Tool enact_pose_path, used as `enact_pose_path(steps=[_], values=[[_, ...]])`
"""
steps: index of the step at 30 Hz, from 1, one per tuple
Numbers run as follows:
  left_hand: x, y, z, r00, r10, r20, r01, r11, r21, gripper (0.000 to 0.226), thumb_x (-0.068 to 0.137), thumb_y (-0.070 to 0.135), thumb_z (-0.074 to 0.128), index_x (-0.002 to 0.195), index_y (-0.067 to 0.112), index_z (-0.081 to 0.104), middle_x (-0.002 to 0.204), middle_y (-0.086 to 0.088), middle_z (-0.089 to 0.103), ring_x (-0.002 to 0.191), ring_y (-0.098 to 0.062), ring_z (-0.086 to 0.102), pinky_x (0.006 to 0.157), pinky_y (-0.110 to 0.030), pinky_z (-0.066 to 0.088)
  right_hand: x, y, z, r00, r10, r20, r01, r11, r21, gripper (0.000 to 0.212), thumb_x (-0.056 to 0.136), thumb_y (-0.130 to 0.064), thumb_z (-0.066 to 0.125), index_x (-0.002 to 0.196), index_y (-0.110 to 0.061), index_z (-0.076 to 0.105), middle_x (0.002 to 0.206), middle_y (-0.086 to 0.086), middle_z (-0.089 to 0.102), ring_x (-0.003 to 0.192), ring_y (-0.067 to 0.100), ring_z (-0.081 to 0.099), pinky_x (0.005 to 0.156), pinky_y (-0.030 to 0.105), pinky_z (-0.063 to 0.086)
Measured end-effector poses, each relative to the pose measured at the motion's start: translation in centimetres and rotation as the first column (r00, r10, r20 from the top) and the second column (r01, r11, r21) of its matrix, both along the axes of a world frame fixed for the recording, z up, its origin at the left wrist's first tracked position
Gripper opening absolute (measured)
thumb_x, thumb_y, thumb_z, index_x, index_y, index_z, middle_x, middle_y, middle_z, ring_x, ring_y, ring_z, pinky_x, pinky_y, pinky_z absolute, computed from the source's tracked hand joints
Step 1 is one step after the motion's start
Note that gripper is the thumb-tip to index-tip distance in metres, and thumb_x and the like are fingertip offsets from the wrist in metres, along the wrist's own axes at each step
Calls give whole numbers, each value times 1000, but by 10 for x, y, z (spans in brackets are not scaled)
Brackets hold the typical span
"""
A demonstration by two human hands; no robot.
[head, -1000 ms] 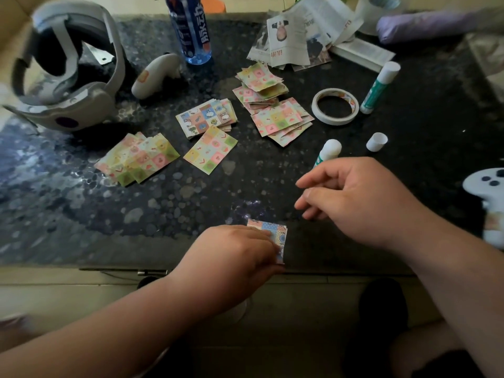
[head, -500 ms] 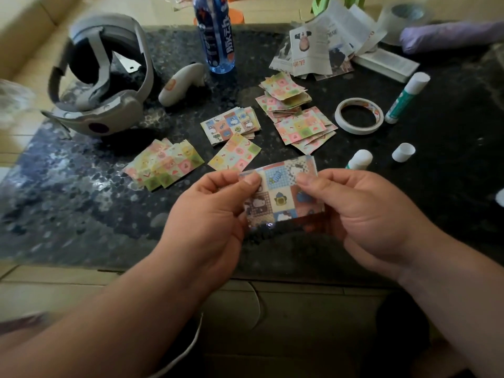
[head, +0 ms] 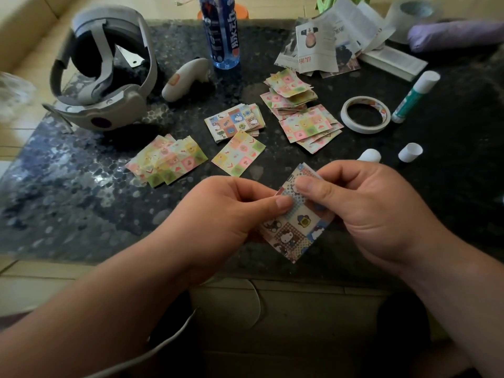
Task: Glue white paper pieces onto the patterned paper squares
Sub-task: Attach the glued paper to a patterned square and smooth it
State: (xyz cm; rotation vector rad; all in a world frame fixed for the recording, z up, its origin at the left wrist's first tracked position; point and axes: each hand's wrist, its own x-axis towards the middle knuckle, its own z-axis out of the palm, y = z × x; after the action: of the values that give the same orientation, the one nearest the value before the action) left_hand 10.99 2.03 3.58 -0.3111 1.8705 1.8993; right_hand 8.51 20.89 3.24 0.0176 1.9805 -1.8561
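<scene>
A patterned paper square (head: 296, 230) with cartoon figures is held above the table's front edge, turned like a diamond. My left hand (head: 223, 214) pinches its left edge between thumb and fingers. My right hand (head: 365, 211) pinches its upper right part, thumb on the printed face. Several piles of patterned squares lie behind: a yellow-green pile (head: 166, 159), a single square (head: 238, 153), a blue cartoon pile (head: 234, 122) and pink piles (head: 302, 110). An uncapped glue stick (head: 369, 155) peeks out behind my right hand, its cap (head: 410, 152) beside it. No white paper piece shows.
On the dark speckled table (head: 68, 203) stand a VR headset (head: 103, 75), a controller (head: 185, 77), a blue bottle (head: 222, 31), a tape roll (head: 365, 113), a capped green glue stick (head: 414, 96) and cut magazine pages (head: 327, 42). A purple object (head: 452, 34) lies at the back right.
My left hand lifted the cartoon square off the table's front edge, and my right hand joined it. Between both hands the square has since turned from level to diamond-wise.
</scene>
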Motion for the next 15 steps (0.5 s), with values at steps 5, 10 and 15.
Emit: enact_pose_path(steps=[5, 10, 15], values=[[1, 6, -5, 999, 49, 3, -49, 999, 8, 21, 69, 25, 77, 78, 6, 79, 88, -16, 77, 80, -26, 76, 69, -32, 58, 0, 1, 3, 999, -32, -21, 33, 999, 20, 32, 70, -35, 71, 84, -7, 75, 79, 9, 78, 76, 23, 78, 64, 33, 65], [1, 7, -3, 999, 43, -6, -43, 999, 23, 28, 67, 30, 78, 81, 5, 77, 91, -20, 76, 85, -31, 75, 76, -41, 61, 0, 4, 5, 996, 28, -85, -17, 991, 129, 31, 73, -40, 68, 82, -12, 77, 78, 2, 78, 75, 14, 77, 60, 23, 60], [-2, 9, -1, 999, 39, -36, -36, 996, 82, 28, 78, 23, 72, 99, 6, 78, 99, -17, 77, 94, -32, 75, 83, -44, 61, 0, 5, 9, 991, 111, -76, -95, 978, 186, 30, 72, -41, 67, 81, -14, 77, 78, -2, 78, 75, 9, 76, 57, 16, 56]])
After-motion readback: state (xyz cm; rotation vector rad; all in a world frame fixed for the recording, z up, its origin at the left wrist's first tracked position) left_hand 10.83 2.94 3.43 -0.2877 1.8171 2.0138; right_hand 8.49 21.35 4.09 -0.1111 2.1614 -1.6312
